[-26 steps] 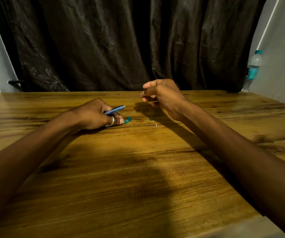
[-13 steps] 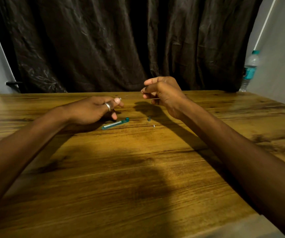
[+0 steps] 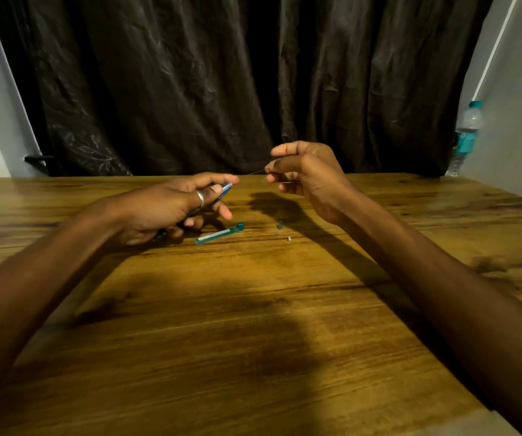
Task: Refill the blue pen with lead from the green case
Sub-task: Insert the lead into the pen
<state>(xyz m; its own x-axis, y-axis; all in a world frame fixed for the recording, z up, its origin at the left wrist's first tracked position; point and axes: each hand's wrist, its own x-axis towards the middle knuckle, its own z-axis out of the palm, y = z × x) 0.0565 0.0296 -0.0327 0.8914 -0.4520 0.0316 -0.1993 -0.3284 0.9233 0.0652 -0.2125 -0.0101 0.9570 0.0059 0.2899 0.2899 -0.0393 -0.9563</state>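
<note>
My left hand [image 3: 171,206], with a ring on one finger, grips the blue pen [image 3: 224,191], whose end points up and right just above the table. My right hand [image 3: 306,174] hovers a little to the right and pinches a thin lead [image 3: 255,172] that sticks out leftward toward the pen's end; a short gap separates them. The green case [image 3: 218,234] lies flat on the wooden table [image 3: 253,309] below and between both hands, touched by neither. Two tiny parts, a small dark cap [image 3: 280,225] and a small pale piece [image 3: 289,238], rest to the right of the case.
A dark curtain [image 3: 221,83] hangs behind the table's far edge. A plastic water bottle [image 3: 465,136] with a teal label stands at the far right against the wall.
My left hand has lifted off the table with the blue pen and turned its end toward my right hand. The green case is uncovered. My right hand keeps holding the lead nearly in place.
</note>
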